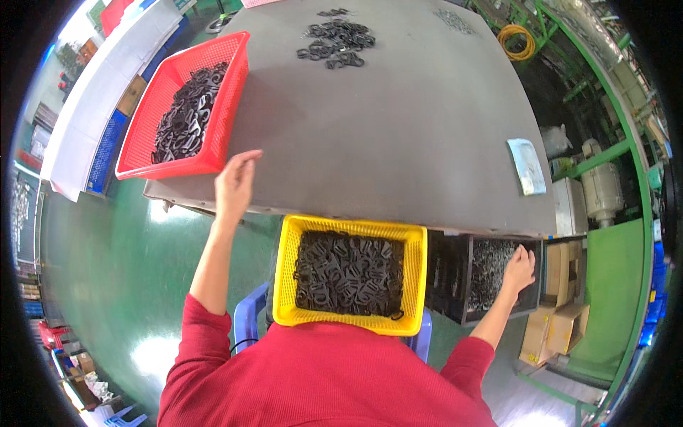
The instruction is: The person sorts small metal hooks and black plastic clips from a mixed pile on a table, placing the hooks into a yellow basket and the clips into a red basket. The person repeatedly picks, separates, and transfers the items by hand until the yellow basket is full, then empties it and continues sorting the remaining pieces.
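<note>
The left hand (237,183) hangs just beside the red basket (220,135) of black parts (185,117), its grip narrow and loosely curled (whether it holds anything, I can't tell). At near right, the right hand (521,270) is over a dark tray (467,285) of small pieces (491,267), grip bunched; I can't see if it pinches one. Between them, by the near edge of the worktop (398,135), sits a yellow basket (288,277) of black clips (348,274).

Lighting: bright, fairly even; white glare patches on green floor (107,270); surface (398,135) softly lit. Optics: strong fisheye bending, black rim, soft outer edges.
</note>
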Demonstrator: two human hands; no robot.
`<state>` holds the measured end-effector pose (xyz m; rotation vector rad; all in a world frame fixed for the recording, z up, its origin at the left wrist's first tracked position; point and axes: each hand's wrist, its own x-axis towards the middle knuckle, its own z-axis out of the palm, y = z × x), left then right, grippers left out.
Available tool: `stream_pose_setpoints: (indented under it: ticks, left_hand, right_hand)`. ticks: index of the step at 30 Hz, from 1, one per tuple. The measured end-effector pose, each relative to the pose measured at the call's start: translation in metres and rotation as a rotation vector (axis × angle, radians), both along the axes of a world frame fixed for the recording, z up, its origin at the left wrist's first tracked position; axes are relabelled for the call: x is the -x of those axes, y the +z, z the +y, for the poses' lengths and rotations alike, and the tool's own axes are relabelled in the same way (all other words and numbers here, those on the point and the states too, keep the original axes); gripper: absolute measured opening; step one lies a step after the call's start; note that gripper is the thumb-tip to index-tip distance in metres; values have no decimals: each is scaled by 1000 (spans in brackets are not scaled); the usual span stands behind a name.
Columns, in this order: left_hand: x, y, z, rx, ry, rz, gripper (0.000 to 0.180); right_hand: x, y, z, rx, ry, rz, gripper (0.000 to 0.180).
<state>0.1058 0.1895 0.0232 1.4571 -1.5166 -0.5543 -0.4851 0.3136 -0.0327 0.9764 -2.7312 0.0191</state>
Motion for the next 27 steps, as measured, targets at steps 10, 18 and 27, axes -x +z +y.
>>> stream_pose_setpoints:
  ticks: [10,18,27]
  left_hand:
    - [7,-82,-300,-36,222,-323,58]
    - [42,-62,-469,-68,84,-435,72]
    - [94,-74,-375,193,-128,-35,28]
  right_hand:
    - [-168,6,-338,460,917,-644,49]
    - [-298,-14,-603,306,1048,-555,69]
    - [-322,-12,-528,381,1537,-1015,47]
